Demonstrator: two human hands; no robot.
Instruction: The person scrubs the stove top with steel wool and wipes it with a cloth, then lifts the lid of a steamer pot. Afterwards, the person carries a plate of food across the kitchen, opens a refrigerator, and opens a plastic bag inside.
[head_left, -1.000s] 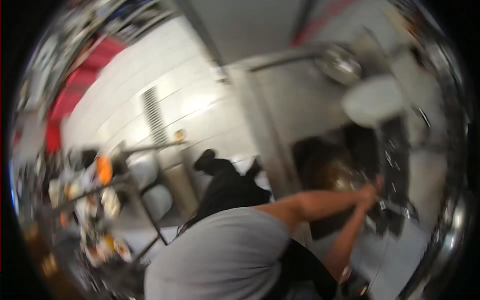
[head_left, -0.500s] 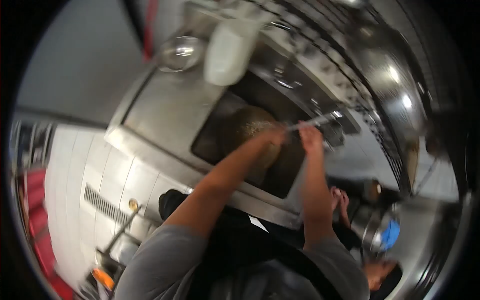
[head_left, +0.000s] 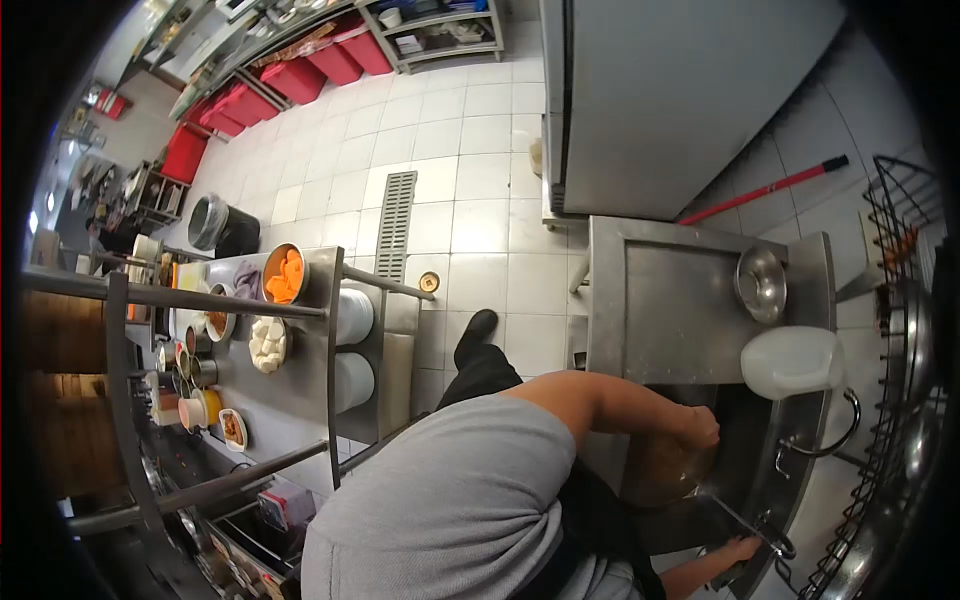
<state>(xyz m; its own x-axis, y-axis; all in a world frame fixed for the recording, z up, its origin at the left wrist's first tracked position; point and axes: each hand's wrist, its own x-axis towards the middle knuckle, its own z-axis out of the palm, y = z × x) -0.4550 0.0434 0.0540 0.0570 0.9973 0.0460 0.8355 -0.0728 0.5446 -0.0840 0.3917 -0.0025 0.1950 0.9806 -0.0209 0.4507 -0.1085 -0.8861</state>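
A round, brown-looking pan (head_left: 668, 474) lies in the dark basin of the steel sink (head_left: 735, 420). My left hand (head_left: 698, 428) is curled closed at the pan's upper right side; whatever it grips is hidden. Close to the tap, my right hand (head_left: 738, 550) has its fingers bent beside the metal spout (head_left: 735, 515), and I cannot make out what they hold. The spout's end points into the pan, with a bright splash there. A cloudy white plastic container (head_left: 792, 362) stands at the sink's edge by a curved black tap (head_left: 850, 425).
A metal bowl (head_left: 760, 284) sits on the steel drainboard (head_left: 680, 300). To the left, a shelf unit (head_left: 290, 400) bears orange pieces in a bowl (head_left: 286, 275) and white chunks on a dish (head_left: 268, 345). A grey fridge (head_left: 680, 110), a red-handled pole (head_left: 765, 188) and a floor drain (head_left: 397, 225) are beyond.
My view has swung left, so the sink now appears at the lower right and the floor and shelves show. Both hands remain over the sink. A nearby person has left view.
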